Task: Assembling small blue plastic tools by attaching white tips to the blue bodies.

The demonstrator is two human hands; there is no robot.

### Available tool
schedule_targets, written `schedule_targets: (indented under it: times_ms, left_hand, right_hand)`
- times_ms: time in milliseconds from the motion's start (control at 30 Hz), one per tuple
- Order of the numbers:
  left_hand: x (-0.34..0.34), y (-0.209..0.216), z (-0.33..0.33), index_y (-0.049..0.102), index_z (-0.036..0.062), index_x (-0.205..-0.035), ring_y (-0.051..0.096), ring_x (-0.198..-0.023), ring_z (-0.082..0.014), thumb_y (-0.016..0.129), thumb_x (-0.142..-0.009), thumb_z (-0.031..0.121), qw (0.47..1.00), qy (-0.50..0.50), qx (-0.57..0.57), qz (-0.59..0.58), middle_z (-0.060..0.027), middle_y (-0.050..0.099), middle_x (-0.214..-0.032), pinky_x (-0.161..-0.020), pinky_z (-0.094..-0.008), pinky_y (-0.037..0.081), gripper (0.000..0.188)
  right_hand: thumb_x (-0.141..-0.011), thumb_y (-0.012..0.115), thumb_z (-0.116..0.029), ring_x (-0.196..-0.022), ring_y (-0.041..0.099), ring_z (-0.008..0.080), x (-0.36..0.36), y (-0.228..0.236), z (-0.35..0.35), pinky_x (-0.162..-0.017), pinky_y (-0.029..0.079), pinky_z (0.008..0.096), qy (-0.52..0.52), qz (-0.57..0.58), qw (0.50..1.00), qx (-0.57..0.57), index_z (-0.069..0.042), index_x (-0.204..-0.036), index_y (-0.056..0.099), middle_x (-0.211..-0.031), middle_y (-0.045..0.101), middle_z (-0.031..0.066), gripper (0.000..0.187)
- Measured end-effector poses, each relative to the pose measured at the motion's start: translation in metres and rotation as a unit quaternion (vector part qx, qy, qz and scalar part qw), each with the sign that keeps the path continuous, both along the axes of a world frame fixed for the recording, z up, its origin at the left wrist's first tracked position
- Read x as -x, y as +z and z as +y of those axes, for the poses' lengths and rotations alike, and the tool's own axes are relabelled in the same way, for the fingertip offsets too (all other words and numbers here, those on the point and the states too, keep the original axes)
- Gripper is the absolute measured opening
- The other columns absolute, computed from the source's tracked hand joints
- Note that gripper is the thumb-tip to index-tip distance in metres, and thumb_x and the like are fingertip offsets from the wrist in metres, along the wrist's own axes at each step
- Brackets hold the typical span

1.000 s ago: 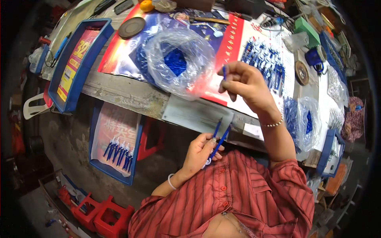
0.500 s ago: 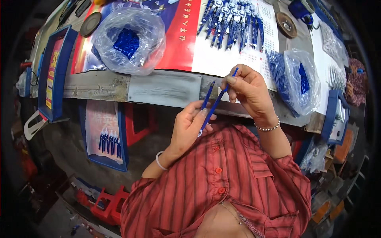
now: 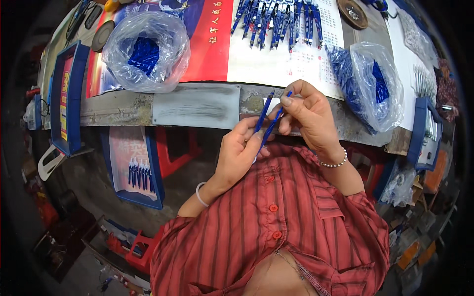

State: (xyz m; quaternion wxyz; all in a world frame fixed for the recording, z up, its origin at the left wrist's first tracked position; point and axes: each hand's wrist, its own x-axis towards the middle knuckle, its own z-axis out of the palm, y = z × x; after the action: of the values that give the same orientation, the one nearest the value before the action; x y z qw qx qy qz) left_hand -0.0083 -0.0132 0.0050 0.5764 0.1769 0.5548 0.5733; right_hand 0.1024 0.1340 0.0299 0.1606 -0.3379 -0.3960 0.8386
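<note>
My left hand (image 3: pixel 238 154) is closed round the lower end of a blue two-legged tool (image 3: pixel 263 116) that looks like a drawing compass. Its two legs stick up past my fingers, slightly apart, and a pale round head partly shows below them. With thumb and fingertips, my right hand (image 3: pixel 316 118) pinches a small blue part (image 3: pixel 289 93) at the tip of the right-hand leg. Whether that part is fixed to the leg I cannot tell. Beyond my hands, several similar blue compasses (image 3: pixel 279 23) with pale ring-shaped heads lie in rows on a printed sheet.
Clear plastic bags of small blue parts stand on the table, one at the left (image 3: pixel 170 54) and one at the right (image 3: pixel 392 111). Blue trays (image 3: pixel 74 98) hang near both table ends. A lower tray (image 3: pixel 160 185) holds more compasses. A brown round dish (image 3: pixel 345 11) sits at the back.
My right fingertips and the small blue part have shifted slightly down and left. The compass legs stand closer together and more upright. The whole view has turned a little to the right.
</note>
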Motion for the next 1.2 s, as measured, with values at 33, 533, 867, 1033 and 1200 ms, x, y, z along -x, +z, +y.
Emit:
schedule_targets:
  times_ms: [33, 533, 867, 1033, 1200]
  left_hand:
    - [-0.001, 0.001, 0.001, 0.048, -0.0042, -0.120, 0.058, -0.066, -0.0069, 0.047, -0.094, 0.008, 1.000, -0.001, 0.002, 0.009, -0.0103, 0.065, -0.093, -0.059, -0.0194, 0.047, 0.028]
    - [0.001, -0.003, -0.002, 0.042, -0.0044, -0.128, 0.059, -0.069, -0.0080, 0.045, -0.093, 0.002, 0.999, -0.026, 0.006, 0.047, -0.0066, 0.062, -0.096, -0.060, -0.0195, 0.046, 0.036]
    - [0.000, -0.006, -0.005, 0.049, -0.0048, -0.120, 0.063, -0.066, -0.0104, 0.049, -0.087, 0.000, 0.998, 0.006, 0.001, 0.059, -0.0098, 0.066, -0.086, -0.059, -0.0224, 0.050, 0.033]
    - [0.001, -0.005, -0.004, 0.048, -0.0053, -0.121, 0.063, -0.068, -0.0105, 0.049, -0.087, 0.000, 0.999, 0.004, -0.001, 0.052, -0.0106, 0.066, -0.088, -0.060, -0.0228, 0.051, 0.034]
    - [0.001, -0.007, -0.004, 0.048, -0.0060, -0.121, 0.062, -0.069, -0.0100, 0.049, -0.088, -0.001, 0.999, -0.001, 0.001, 0.050, -0.0108, 0.066, -0.089, -0.061, -0.0232, 0.052, 0.034]
  right_hand:
    - [-0.090, 0.058, -0.009, -0.052, 0.059, 0.0104, 0.000, -0.002, -0.001, -0.048, 0.048, 0.0195, 0.000, -0.001, 1.000, 0.002, -0.004, -0.099, 0.048, -0.078, 0.066, 0.0147, 0.014]
    - [-0.089, 0.061, -0.011, -0.059, 0.054, 0.0038, 0.006, -0.012, -0.020, -0.053, 0.045, 0.0176, 0.062, -0.037, 0.988, -0.133, -0.001, -0.090, 0.052, -0.073, 0.057, 0.0007, 0.014]
    - [-0.087, 0.064, -0.011, -0.063, 0.051, 0.0029, 0.008, -0.007, -0.025, -0.053, 0.043, 0.0185, 0.073, -0.094, 0.973, -0.196, 0.000, -0.090, 0.061, -0.075, 0.059, 0.0003, 0.012]
    - [-0.086, 0.064, -0.011, -0.064, 0.051, 0.0031, 0.009, -0.013, -0.031, -0.054, 0.044, 0.0189, 0.058, -0.088, 0.972, -0.210, 0.001, -0.090, 0.062, -0.075, 0.061, 0.0006, 0.012]
    - [-0.087, 0.064, -0.013, -0.057, 0.047, 0.0001, 0.009, -0.021, -0.033, -0.048, 0.037, 0.0151, 0.055, -0.101, 0.966, -0.233, -0.001, -0.091, 0.061, -0.072, 0.059, -0.0019, 0.014]
